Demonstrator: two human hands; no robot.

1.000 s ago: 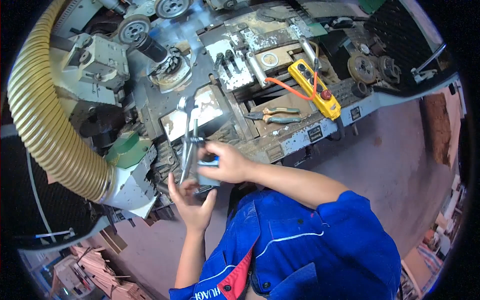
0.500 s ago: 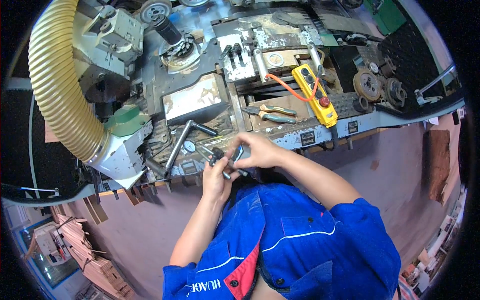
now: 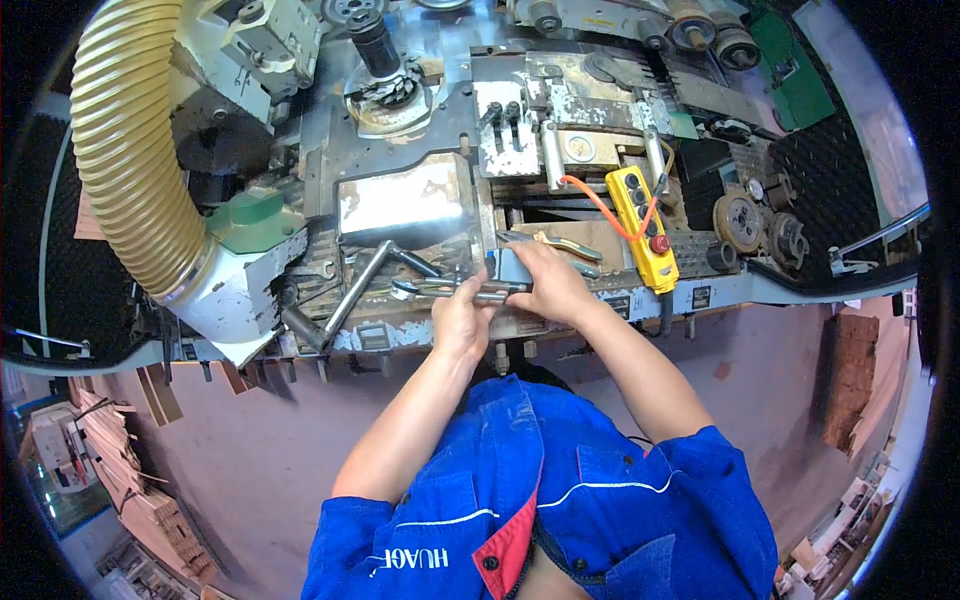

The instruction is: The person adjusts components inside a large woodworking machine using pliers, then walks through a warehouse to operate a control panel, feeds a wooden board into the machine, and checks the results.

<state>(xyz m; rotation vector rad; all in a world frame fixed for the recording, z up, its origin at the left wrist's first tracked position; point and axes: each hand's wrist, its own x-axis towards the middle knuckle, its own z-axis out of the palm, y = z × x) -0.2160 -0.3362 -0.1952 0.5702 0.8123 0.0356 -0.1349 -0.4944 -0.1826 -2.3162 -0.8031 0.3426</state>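
Observation:
My left hand [image 3: 459, 317] is closed on an assembly of metal rods [image 3: 488, 297] at the machine's front edge. My right hand [image 3: 550, 285] grips a grey block [image 3: 508, 268] with a small blue part, touching or close to that assembly; the exact join is hidden. A small dial gauge [image 3: 403, 290] is just left of my hands. A bent chrome wrench [image 3: 359, 282] with a black handle lies beside it. Pliers [image 3: 573, 249] lie behind my right hand, partly hidden by it.
A yellow pendant control [image 3: 640, 225] with an orange hose sits to the right. A ribbed duct [image 3: 130, 165] curves down at left. A toothed cutter head [image 3: 390, 85] on a spindle stands behind. Metal wheels [image 3: 740, 222] are at far right, wood boards [image 3: 850, 380] below.
A second ago a long chrome tool was in my hands; it now lies on the machine. Both hands have moved up and right with the smaller metal pieces.

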